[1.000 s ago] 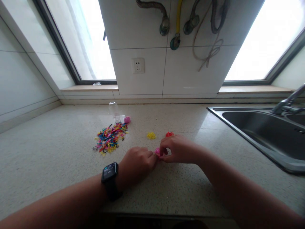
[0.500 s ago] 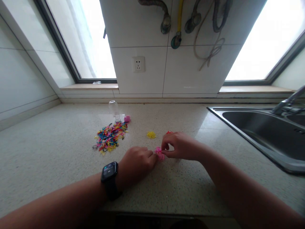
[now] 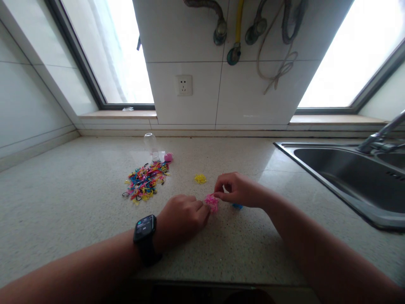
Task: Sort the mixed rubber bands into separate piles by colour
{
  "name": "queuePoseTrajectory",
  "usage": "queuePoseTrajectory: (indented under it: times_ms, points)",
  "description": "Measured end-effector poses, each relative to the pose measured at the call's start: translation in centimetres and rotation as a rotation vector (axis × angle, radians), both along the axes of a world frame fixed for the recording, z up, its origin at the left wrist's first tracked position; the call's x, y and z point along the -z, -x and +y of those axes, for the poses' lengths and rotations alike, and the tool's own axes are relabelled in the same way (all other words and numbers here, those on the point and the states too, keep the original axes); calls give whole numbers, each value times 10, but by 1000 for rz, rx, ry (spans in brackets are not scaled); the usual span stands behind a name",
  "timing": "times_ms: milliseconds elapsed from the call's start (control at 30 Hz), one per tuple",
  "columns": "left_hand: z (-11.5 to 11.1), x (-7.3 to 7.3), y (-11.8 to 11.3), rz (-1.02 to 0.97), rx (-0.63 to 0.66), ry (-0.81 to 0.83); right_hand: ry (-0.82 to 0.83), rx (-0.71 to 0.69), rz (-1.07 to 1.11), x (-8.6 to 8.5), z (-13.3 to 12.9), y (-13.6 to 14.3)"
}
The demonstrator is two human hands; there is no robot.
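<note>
A small heap of pink rubber bands (image 3: 211, 203) lies on the counter between my two hands. My left hand (image 3: 185, 215), with a black watch (image 3: 145, 228) on its wrist, is curled with its fingertips against the heap's left side; what they hold, if anything, is hidden. At the heap's upper right edge, my right hand (image 3: 236, 188) has thumb and forefinger pinched on a pink band. Blue bands (image 3: 237, 206) show partly from under the right hand. A little yellow heap of rubber bands (image 3: 200, 178) sits behind the pink one.
At the left, a large mixed pile of coloured rubber bands (image 3: 145, 181) spreads over the counter (image 3: 95, 211). Behind it are a clear bottle (image 3: 150, 145) and a round pink object (image 3: 168, 157). A steel sink (image 3: 303, 166) with a tap (image 3: 381, 137) is set in at right.
My right hand has risen slightly at the pink heap, uncovering blue bands below it. Red bands behind that hand are now mostly covered. My left hand has barely moved.
</note>
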State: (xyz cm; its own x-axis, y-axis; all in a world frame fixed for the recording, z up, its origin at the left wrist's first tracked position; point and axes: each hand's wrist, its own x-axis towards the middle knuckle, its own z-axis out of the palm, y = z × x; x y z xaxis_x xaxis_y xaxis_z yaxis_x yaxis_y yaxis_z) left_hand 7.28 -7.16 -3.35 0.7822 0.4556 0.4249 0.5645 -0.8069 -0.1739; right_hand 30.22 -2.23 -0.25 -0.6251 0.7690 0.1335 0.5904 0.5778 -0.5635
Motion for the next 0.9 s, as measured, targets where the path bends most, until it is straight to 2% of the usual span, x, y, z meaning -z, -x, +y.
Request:
queuePoseTrajectory:
  times_ms: [167,300,500,600,767,833,900]
  points:
    - [0,1,0,-15,109,-39,187,63,133,6,4,1]
    - [-2,1,1,-18,211,-54,321,55,320,4,6,-1]
    - [-2,4,0,14,170,-16,559,-41,601,-4,2,-6]
    - [-2,5,0,33,148,0,611,-86,684,-4,1,-7]
    - [-1,3,0,49,128,18,550,-79,691,-2,4,-7]
    - [-1,3,1,50,112,23,439,-5,618,-1,6,-8]
    - [-1,3,1,56,111,23,249,136,472,-1,11,-12]
